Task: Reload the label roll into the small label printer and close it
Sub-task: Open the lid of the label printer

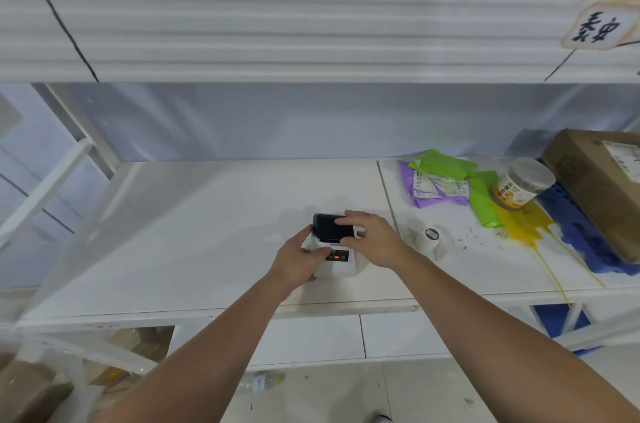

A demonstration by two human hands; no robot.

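Observation:
A small white label printer (pixel 341 266) with a dark panel and a red light stands on the white shelf (pixel 207 232). Its dark lid (pixel 330 227) is raised at the back. My left hand (pixel 299 259) grips the printer's left side, thumb on its top. My right hand (pixel 372 237) reaches over from the right, with fingertips on the dark lid. A white label roll (pixel 429 238) lies on the shelf just right of my right hand, apart from the printer. The inside of the printer is hidden by my hands.
Right of the roll lie green and purple mailer bags (pixel 446 183), a clear jar (pixel 523 185), yellow plastic (pixel 519 221), a blue tray (pixel 585 242) and a cardboard box (pixel 602 187). An upper shelf board (pixel 277 31) overhangs close above. The shelf's front edge runs just below my wrists.

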